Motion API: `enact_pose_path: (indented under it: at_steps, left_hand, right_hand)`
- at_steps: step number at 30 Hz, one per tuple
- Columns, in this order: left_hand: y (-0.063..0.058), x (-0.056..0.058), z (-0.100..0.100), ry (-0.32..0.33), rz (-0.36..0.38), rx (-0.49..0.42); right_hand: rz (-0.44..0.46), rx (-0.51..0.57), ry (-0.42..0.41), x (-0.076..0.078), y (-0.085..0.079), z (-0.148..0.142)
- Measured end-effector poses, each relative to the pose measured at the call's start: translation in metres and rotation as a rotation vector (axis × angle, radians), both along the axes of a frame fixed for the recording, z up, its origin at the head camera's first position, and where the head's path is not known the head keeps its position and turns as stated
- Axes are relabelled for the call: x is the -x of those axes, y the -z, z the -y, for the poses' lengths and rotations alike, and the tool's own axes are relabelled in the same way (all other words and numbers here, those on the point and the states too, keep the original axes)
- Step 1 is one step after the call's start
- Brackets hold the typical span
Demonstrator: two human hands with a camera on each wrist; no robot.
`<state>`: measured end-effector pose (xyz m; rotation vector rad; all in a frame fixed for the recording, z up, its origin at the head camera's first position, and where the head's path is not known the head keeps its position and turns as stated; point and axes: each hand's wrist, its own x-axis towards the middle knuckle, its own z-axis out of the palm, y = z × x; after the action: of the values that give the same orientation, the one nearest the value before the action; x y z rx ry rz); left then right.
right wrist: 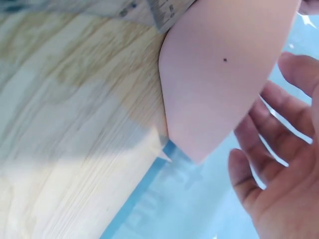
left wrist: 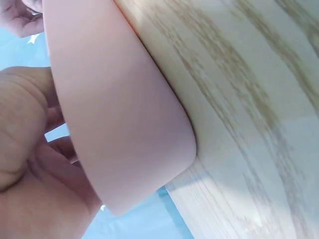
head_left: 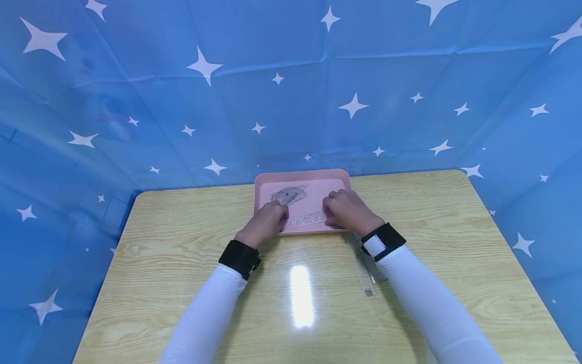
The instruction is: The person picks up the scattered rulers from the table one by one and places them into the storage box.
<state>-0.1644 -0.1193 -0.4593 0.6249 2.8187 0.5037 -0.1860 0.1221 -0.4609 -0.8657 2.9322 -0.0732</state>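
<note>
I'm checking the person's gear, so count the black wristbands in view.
2. The left wristband sits just behind the left hand, near the left end of the pink tray; the right wristband sits just behind the right hand, near its right end. No others show.

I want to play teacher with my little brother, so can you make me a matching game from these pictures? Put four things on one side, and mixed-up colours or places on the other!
Things:
1. Tray
2. Cloth
3. Sleeves
4. Protractor

Colours and places:
A. blue with stars
B. lying inside something pink
C. pink, on the table
D. white, on both arms

Right pairs: 1-C, 2-A, 3-D, 4-B
</note>
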Motion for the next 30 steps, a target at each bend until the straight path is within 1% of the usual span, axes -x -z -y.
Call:
enact_pose_path:
  at_steps: [4, 6, 9, 12, 17, 24, 30]
  left_hand:
    - [0.001, -0.001, 0.002, -0.002, 0.009, -0.017]
    - [0.0, -0.002, 0.003, -0.003, 0.011, -0.033]
    - [0.0, -0.004, 0.003, 0.002, -0.009, -0.056]
    - [0.0, -0.006, 0.004, 0.007, -0.048, -0.073]
    - [-0.002, -0.009, 0.004, -0.01, -0.098, -0.101]
    - [-0.011, -0.015, -0.002, 0.011, -0.168, -0.135]
    - [-0.018, -0.022, -0.009, 0.033, -0.23, -0.138]
  right_hand:
    - [0.001, 0.039, 0.003, -0.001, 0.0, -0.003]
    - [-0.013, 0.062, -0.006, -0.002, -0.001, -0.005]
    - [-0.051, 0.098, -0.014, -0.006, -0.004, -0.011]
    - [-0.095, 0.143, -0.001, -0.012, -0.009, -0.019]
    - [-0.17, 0.208, 0.016, -0.021, -0.016, -0.029]
    - [-0.258, 0.25, 0.025, -0.032, -0.019, -0.042]
    - [-0.311, 0.297, 0.029, -0.041, -0.02, -0.049]
